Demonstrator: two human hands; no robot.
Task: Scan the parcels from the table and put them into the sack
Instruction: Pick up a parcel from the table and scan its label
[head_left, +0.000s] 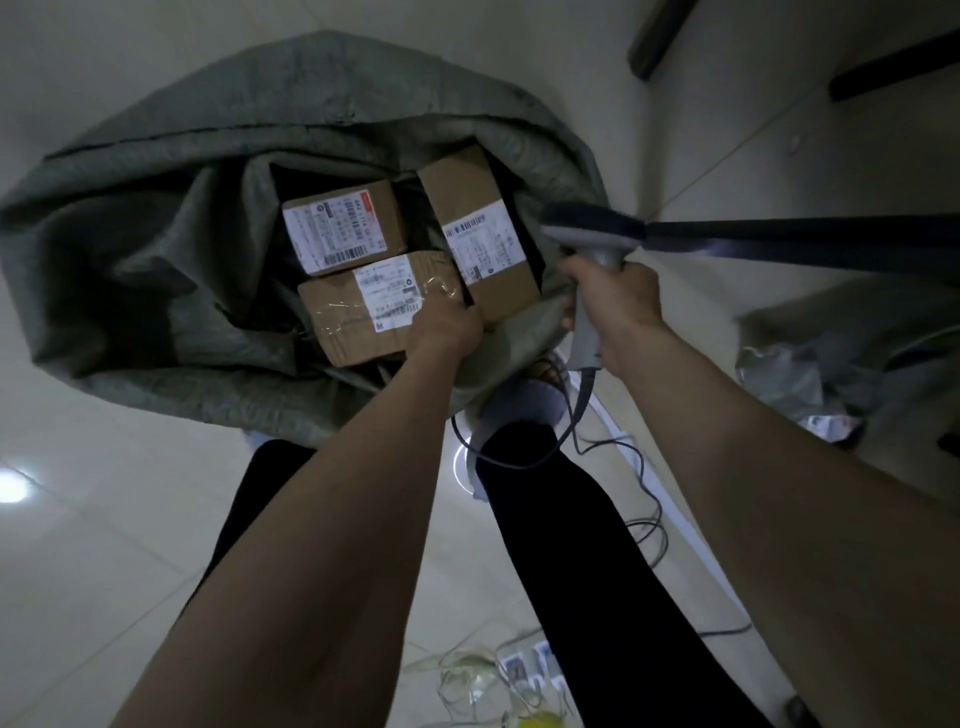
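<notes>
Three labelled brown parcels (382, 306) in grey-green sack (156, 218), left hand (447, 325) gripping one

left hand (447, 325) fingers: hidden behind the nearest parcel (363, 312)
3 parcel labels: print too small to read
table edge (805, 241): cut off at right

**Both arms stretched forward and down**

Both bare forearms reach away from the body, running roughly side by side. The left hand (448, 325) lies knuckles up, its fingers curled over the near edge of a cardboard parcel (358, 312) — a firm grip. The right hand (615, 296) sits a little higher and apart from the left, wrapped round the handle of a scanner (592, 234) — wrist straight. Below the arms, both legs show in dark trousers.
</notes>
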